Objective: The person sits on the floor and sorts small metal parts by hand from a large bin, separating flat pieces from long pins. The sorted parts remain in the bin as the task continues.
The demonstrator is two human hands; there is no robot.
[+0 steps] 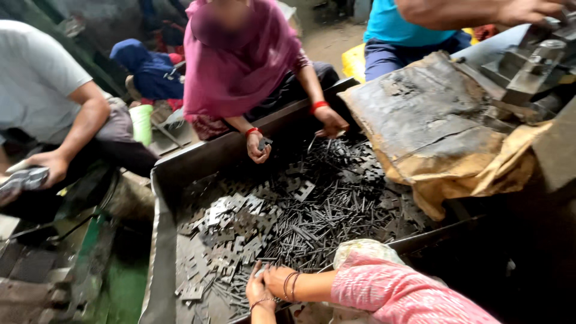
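My two hands meet at the near edge of a big metal bin point(161, 180) full of small flat metal stampings point(240, 231) and thin dark metal strips point(327, 219). My left hand point(258, 293) comes up from the bottom with a thin bracelet at the wrist, and its fingers pinch a small pale metal piece. My right hand point(276, 279), with bangles and a pink sleeve, lies against the left hand with its fingers curled. What it holds is hidden.
Across the bin sits a person in a magenta shawl, with one hand point(258, 148) on a small piece and the other hand point(331, 123) in the strips. A scorched cardboard sheet point(432, 129) covers the bin's right side below a machine point(531, 66). Another person's hand point(45, 168) is at the left.
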